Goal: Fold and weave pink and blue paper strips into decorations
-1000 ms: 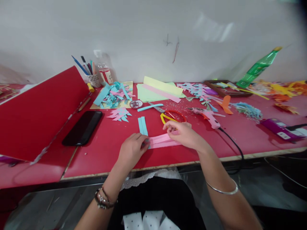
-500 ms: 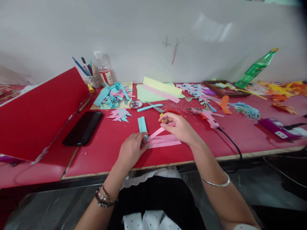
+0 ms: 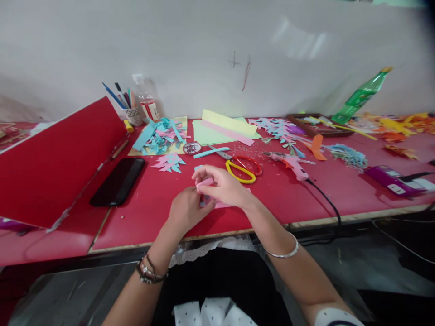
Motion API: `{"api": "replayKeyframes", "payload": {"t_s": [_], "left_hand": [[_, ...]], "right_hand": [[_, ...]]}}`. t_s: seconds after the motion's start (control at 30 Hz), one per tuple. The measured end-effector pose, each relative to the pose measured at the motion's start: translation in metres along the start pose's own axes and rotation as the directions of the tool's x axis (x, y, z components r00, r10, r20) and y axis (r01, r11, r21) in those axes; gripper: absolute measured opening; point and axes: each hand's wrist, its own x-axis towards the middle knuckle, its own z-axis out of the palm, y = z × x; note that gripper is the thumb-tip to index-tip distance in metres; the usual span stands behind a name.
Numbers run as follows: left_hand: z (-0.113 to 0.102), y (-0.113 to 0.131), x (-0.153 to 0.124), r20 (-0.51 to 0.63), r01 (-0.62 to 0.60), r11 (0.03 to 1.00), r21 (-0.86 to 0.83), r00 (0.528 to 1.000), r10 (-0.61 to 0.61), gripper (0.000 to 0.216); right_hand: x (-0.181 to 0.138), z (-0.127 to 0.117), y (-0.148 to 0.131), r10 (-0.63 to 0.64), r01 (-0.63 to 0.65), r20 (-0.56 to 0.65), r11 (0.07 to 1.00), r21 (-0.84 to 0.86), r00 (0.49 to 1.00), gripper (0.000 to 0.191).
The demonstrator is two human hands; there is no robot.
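A pink paper strip (image 3: pixel 205 182) is pinched in my right hand (image 3: pixel 222 184), which is closed and crosses over the fingertips of my left hand (image 3: pixel 187 209). My left hand stays low on the table, its thumb and fingers closed on the woven-looking join of blue and pink paper strips; my fingers hide most of that join. Other pink strips (image 3: pixel 222 205) lie flat and stick out to the right beneath my right hand. The end of a blue strip (image 3: pixel 198 167) shows just beyond my right fingers.
Scissors (image 3: pixel 240 172) with red and yellow handles lie behind my right hand. A pink glue gun (image 3: pixel 288 164) rests to the right, its cord hanging over the edge. Left are a black phone (image 3: pixel 117 182) and a red board (image 3: pixel 64 163). Paper cuttings (image 3: pixel 161 136) lie at the back.
My right hand has moved left and toward my left hand, folding a pink strip over to the left. The scissor handles are now uncovered. My left hand has barely moved.
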Motion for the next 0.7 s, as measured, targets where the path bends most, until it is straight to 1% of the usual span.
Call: {"api": "replayKeyframes", "payload": {"t_s": [0.1,0.17,0.2,0.27,0.3,0.37,0.4,0.5,0.6,0.7], "left_hand": [[0.000,0.001,0.002,-0.008,0.033,0.999,0.026,0.999,-0.032,0.034],[0.000,0.000,0.003,-0.017,0.033,0.999,0.017,0.999,-0.032,0.034],[0.000,0.000,0.004,-0.009,0.027,1.000,0.002,1.000,-0.027,0.032],[-0.001,0.000,0.004,0.018,0.029,0.999,-0.031,0.999,-0.028,0.030],[-0.002,0.000,0.004,0.031,0.039,0.998,-0.048,0.999,-0.038,0.030],[-0.003,0.001,0.005,0.054,0.083,0.994,-0.077,0.995,-0.079,0.036],[-0.003,0.002,0.006,0.064,0.111,0.990,-0.087,0.992,-0.106,0.039],[-0.005,0.004,0.008,0.102,0.176,0.977,-0.116,0.981,-0.165,0.046],[-0.006,0.006,0.008,0.111,0.204,0.972,-0.121,0.975,-0.190,0.047],[-0.006,0.005,0.007,0.101,0.198,0.975,-0.105,0.977,-0.187,0.045]], "right_hand": [[-0.004,-0.003,0.000,-0.010,0.010,0.011,1.000,0.014,1.000,0.021],[-0.011,-0.008,0.002,-0.010,0.010,-0.031,1.000,-0.005,0.999,0.021],[-0.016,-0.011,0.003,-0.010,0.007,-0.067,0.999,-0.040,0.998,0.021],[-0.028,-0.018,0.007,-0.026,0.002,-0.141,0.985,-0.172,0.990,0.021],[-0.035,-0.021,0.009,-0.041,0.000,-0.159,0.967,-0.254,0.986,0.020],[-0.049,-0.024,0.014,-0.049,0.000,-0.112,0.917,-0.398,0.992,0.020],[-0.055,-0.025,0.017,-0.032,-0.003,-0.071,0.893,-0.451,0.997,0.020],[-0.069,-0.024,0.025,-0.024,-0.012,-0.053,0.807,-0.591,0.998,0.020],[-0.075,-0.024,0.029,-0.015,-0.056,-0.096,0.722,-0.689,0.995,0.020],[-0.076,-0.023,0.031,0.003,-0.128,-0.166,0.646,-0.753,0.986,0.020]]}}
